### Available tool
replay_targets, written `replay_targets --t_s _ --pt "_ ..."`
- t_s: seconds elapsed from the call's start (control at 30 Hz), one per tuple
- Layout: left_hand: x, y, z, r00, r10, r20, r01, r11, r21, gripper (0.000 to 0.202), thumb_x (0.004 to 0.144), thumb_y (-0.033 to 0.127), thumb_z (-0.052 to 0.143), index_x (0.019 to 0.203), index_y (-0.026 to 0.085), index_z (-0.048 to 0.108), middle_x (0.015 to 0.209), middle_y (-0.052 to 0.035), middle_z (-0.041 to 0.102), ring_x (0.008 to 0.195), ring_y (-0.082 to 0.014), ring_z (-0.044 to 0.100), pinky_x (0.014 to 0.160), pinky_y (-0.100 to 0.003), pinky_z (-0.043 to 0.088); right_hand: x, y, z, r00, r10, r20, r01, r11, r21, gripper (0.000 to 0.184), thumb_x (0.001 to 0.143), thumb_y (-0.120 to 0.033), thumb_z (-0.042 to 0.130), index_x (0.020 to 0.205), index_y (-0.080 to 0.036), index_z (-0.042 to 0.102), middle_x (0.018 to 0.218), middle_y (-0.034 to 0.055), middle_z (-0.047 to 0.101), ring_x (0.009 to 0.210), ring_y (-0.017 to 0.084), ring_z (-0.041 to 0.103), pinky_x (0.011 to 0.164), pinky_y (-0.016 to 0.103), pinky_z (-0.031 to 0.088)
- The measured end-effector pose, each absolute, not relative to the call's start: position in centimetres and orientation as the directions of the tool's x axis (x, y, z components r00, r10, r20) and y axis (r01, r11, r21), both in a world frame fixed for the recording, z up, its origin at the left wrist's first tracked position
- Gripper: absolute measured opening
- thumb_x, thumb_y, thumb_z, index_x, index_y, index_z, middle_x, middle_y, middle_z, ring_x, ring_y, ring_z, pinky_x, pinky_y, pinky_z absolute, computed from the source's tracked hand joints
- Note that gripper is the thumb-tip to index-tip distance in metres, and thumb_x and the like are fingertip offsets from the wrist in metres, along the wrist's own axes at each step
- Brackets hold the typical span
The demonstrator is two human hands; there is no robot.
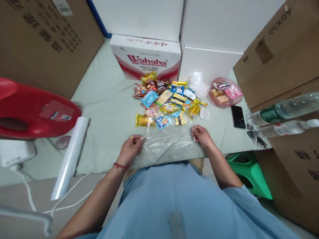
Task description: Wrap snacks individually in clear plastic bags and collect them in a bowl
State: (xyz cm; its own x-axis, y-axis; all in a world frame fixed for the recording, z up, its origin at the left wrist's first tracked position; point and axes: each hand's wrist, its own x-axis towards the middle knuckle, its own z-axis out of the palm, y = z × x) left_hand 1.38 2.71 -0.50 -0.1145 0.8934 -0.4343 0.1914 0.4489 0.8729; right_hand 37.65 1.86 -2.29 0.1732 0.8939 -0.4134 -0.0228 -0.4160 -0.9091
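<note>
A clear plastic bag (167, 143) lies flat on the pale green table cover in front of me. My left hand (131, 148) pinches its left edge, fingers closed on the film. My right hand (201, 135) grips the bag's right edge in the same way. Just beyond the bag lies a pile of wrapped snacks (166, 101) in gold, blue and brown packets. A red string is tied round my left wrist.
A Wahaha water carton (147, 57) and white boxes stand behind the snacks. A pink bowl of snacks (225, 93), a black phone (238, 116), keys (255, 137) and water bottles (284, 114) lie right. A roll of film (70, 157) and a red jug (30, 111) lie left. A green stool (250, 171) stands below right.
</note>
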Motion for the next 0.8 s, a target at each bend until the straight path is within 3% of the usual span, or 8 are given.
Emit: replay_targets --t_s 0.1,0.2,0.27,0.33,0.43,0.5,0.7,0.8 --pt "1.3 2.4 1.1 -0.258 0.964 -0.059 0.576 0.203 0.792 0.035 0.085 0.050 0.067 0.101 0.018 0.066 0.083 -0.0025 0.067 0.068 -0.0168 0.059 0.067 -0.031 0.049 37.8 1.8 -2.6 0.138 0.909 -0.392 0.050 -0.402 -0.914 0.037 0.074 -0.051 0.077 0.087 -0.023 0.056 0.067 -0.0046 0.063 0.044 0.009 0.046 0.038 0.021 0.032" --pt "3.5 1.9 2.1 -0.014 0.970 0.242 0.779 -0.141 0.611 0.034 0.100 0.044 0.049 0.106 0.019 0.070 0.102 -0.0096 0.072 0.094 -0.0230 0.067 0.090 -0.039 0.053 37.5 1.9 -2.4 0.133 0.922 -0.363 0.074 -0.374 -0.924 0.038 0.080 -0.056 0.073 0.089 -0.024 0.055 0.069 -0.0043 0.063 0.045 0.009 0.043 0.040 0.023 0.032" --pt "5.6 1.5 1.7 0.230 0.946 0.229 0.791 -0.319 0.522 0.039 0.105 0.043 0.042 0.112 0.019 0.073 0.114 -0.0127 0.075 0.115 -0.0271 0.066 0.102 -0.045 0.050 37.2 1.8 -2.0 0.136 0.935 -0.326 0.061 -0.337 -0.940 0.040 0.084 -0.060 0.069 0.094 -0.024 0.054 0.074 -0.0030 0.065 0.050 0.011 0.047 0.044 0.023 0.039" --pt "7.4 1.0 0.3 0.361 0.923 0.135 0.814 -0.383 0.436 0.045 0.105 0.042 0.041 0.131 0.018 0.069 0.140 -0.0165 0.069 0.137 -0.0322 0.057 0.114 -0.054 0.043 37.0 1.4 -1.6 0.097 0.944 -0.314 0.025 -0.318 -0.948 0.046 0.084 -0.061 0.070 0.108 -0.025 0.054 0.088 0.0001 0.070 0.065 0.014 0.060 0.056 0.026 0.050" --pt "8.3 0.2 -2.3 0.413 0.910 0.011 0.865 -0.397 0.308 0.052 0.106 0.041 0.040 0.152 0.024 0.056 0.166 -0.0155 0.046 0.155 -0.0380 0.038 0.123 -0.070 0.023 37.0 0.2 -0.9 -0.031 0.937 -0.348 0.049 -0.346 -0.937 0.081 0.073 -0.050 0.084 0.139 -0.027 0.044 0.108 0.0040 0.072 0.087 0.019 0.068 0.073 0.032 0.057" --pt "7.9 -0.1 -3.4 0.414 0.910 -0.028 0.883 -0.394 0.255 0.055 0.106 0.044 0.040 0.157 0.030 0.050 0.172 -0.0128 0.035 0.159 -0.0398 0.031 0.123 -0.075 0.014 37.5 -0.6 -0.6 -0.083 0.914 -0.396 0.104 -0.388 -0.916 0.094 0.068 -0.041 0.087 0.148 -0.025 0.040 0.099 0.0016 0.071 0.081 0.018 0.067 0.070 0.031 0.056" --pt "5.6 -0.1 -3.6 0.412 0.909 -0.066 0.893 -0.389 0.226 0.062 0.105 0.053 0.040 0.163 0.032 0.040 0.175 -0.0138 0.025 0.160 -0.0380 0.029 0.123 -0.078 0.001 40.1 -1.5 -0.7 -0.071 0.885 -0.460 0.186 -0.442 -0.878 0.061 0.071 -0.046 0.081 0.122 -0.021 0.058 0.076 -0.0055 0.060 0.062 0.014 0.059 0.053 0.025 0.043" --pt "5.1 -0.2 -3.6 0.432 0.899 -0.067 0.881 -0.405 0.246 0.068 0.104 0.056 0.040 0.166 0.028 0.033 0.175 -0.0148 0.025 0.160 -0.0359 0.031 0.125 -0.076 -0.001 41.6 -1.0 -0.8 -0.059 0.887 -0.458 0.396 -0.400 -0.827 0.048 0.073 -0.050 0.077 0.109 -0.020 0.065 0.068 -0.0058 0.059 0.058 0.014 0.054 0.056 0.027 0.042"
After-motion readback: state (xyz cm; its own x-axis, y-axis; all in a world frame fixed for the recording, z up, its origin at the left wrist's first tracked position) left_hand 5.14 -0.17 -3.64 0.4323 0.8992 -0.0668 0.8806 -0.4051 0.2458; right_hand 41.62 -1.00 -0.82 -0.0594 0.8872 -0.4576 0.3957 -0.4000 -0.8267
